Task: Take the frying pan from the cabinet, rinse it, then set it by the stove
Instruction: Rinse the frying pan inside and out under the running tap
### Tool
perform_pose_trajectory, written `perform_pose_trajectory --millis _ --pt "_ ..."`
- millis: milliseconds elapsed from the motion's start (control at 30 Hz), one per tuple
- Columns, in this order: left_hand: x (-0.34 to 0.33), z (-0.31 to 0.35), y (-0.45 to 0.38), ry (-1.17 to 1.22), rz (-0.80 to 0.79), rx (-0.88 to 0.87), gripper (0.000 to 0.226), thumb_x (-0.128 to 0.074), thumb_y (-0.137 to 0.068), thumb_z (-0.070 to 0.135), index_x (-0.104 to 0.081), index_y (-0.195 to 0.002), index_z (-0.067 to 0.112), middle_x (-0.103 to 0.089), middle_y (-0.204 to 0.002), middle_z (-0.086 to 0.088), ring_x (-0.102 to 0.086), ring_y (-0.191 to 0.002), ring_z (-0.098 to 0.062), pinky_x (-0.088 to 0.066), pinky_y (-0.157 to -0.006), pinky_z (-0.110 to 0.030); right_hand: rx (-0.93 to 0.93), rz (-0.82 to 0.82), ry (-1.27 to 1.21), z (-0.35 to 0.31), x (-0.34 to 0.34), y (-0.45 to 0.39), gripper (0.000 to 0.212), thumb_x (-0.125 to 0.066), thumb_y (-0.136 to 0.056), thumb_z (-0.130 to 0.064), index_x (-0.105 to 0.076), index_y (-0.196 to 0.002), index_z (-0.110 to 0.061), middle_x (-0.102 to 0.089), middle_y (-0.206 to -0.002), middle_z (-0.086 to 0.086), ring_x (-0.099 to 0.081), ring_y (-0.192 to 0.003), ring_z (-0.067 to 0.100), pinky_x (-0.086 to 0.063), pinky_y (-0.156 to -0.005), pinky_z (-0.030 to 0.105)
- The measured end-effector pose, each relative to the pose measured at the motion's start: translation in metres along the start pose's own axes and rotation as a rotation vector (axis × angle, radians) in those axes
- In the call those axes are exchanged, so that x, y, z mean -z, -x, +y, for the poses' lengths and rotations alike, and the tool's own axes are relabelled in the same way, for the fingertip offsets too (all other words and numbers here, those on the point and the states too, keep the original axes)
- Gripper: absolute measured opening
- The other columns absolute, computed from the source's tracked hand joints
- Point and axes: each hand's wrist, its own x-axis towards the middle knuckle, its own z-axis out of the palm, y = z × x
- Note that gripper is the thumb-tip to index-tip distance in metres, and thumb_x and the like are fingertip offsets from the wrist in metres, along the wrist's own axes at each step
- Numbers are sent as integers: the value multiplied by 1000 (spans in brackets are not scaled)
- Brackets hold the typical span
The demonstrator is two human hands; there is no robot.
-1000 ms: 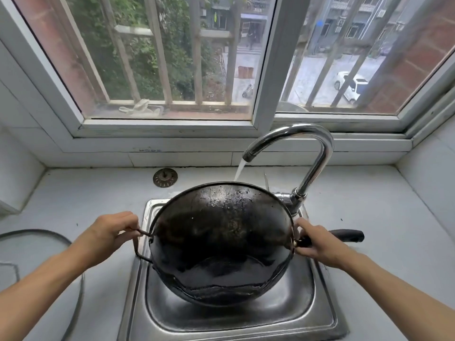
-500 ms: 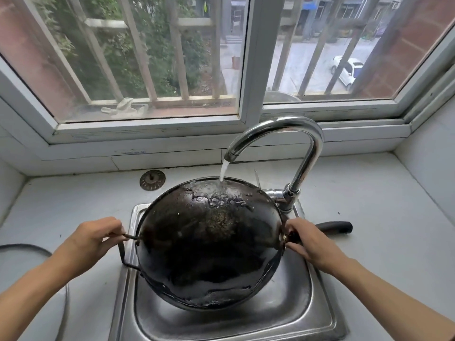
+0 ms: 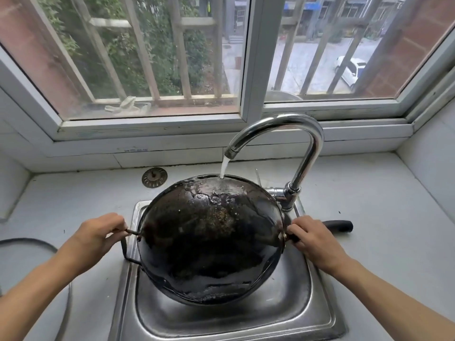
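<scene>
The rinse is on: the frying pan (image 3: 211, 239), a round, deep, black thing with a rough, crusted face, hangs tilted over the steel sink (image 3: 290, 313) set in the near middle of the worktop (image 3: 384, 193), its far rim up under the curved chrome tap (image 3: 283, 126). A white stream of water (image 3: 223, 168) drops onto that far rim and sheets down the dark metal, which glistens wet and patchy, with brownish speckling near the middle. The left hand (image 3: 96, 238) has its grip curled round the thin wire loop handle (image 3: 126, 244) on the pan's left side; the right hand (image 3: 314, 239) holds the root of the long black handle (image 3: 338, 226), whose rounded end pokes out toward the right edge of the worktop. Both grips look narrow and firm. A small metal drain strainer (image 3: 154, 177) lies on the worktop near the back edge, left of the tap. The sink is smooth brushed steel with rounded corners; the worktop is pale and matte. So the cabinet step is done, rinsing is in hand, and the stove is nowhere in view. Next, I'd judge, the pan needs tipping to drain, the tap shut off, and a steady two-handed carry, since wet metal slips.
</scene>
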Motion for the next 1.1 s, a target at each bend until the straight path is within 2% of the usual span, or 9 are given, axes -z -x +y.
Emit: perform_pose_trajectory --millis 67,133,233,567,667,733,800,967,1100 --pt "0 3 2 -1 -23 16 26 -55 -85 40 -57 -80 14 -52 -76 10 -54 -66 -13 -49 -61 -35 7 9 -17 -1 0 0 39 -78 -62 -3 -57 -91 -17 -56 -94 0 -52 -81 24 -43 -62 34" --pt "1 8 2 -11 -32 42 13 -67 -86 23 -56 -81 17 -52 -82 11 -55 -68 -11 -50 -64 -36 6 22 -39 -2 1 1 37 -77 -62 0 -58 -90 -15 -56 -91 2 -52 -77 26 -46 -61 36" --pt "3 18 -2 -80 -33 107 26 -75 -79 5 -53 -78 18 -52 -82 9 -58 -67 -19 -50 -61 -40 -18 32 -42 -5 2 3 36 -76 -60 6 -60 -87 -11 -57 -89 4 -54 -74 29 -49 -58 38" --pt "11 29 -14 -289 -55 -71 30 -79 -76 7 -50 -76 15 -48 -70 1 -43 -53 -22 -40 -46 -32 -18 -40 -40 3 0 8 36 -77 -66 -2 -57 -93 -15 -55 -95 1 -52 -80 25 -51 -61 37" --pt "7 24 -18 -270 -46 -94 24 -75 -80 15 -51 -77 17 -49 -72 3 -45 -54 -23 -41 -48 -33 -6 -69 -41 7 3 9 39 -77 -65 -1 -56 -94 -16 -52 -95 -1 -48 -80 22 -49 -63 34" --pt "7 20 -20 -240 -41 -115 17 -61 -86 32 -50 -80 21 -50 -73 5 -46 -55 -22 -42 -48 -33 -9 -76 -46 8 4 8 42 -78 -63 0 -55 -95 -16 -52 -95 -1 -48 -80 21 -49 -64 33" --pt "7 17 -21 -224 -54 -127 23 -51 -88 40 -52 -80 19 -51 -74 5 -46 -56 -21 -43 -48 -32 -7 -79 -54 9 4 7 45 -79 -62 0 -54 -95 -17 -51 -95 -1 -49 -80 22 -49 -65 34" --pt "8 10 -23 -196 -66 -140 22 -54 -88 37 -56 -79 17 -51 -74 7 -47 -57 -19 -45 -49 -34 33 -89 -87 8 12 0 55 -78 -55 4 -50 -96 -17 -54 -92 3 -52 -76 24 -48 -65 35" --pt "7 0 -29 -149 -68 -90 19 -59 -85 35 -58 -78 17 -52 -72 10 -49 -58 -17 -46 -51 -33 79 -75 -116 13 18 -9 62 -79 -57 5 -49 -106 -19 -54 -98 3 -55 -81 25 -52 -69 40"
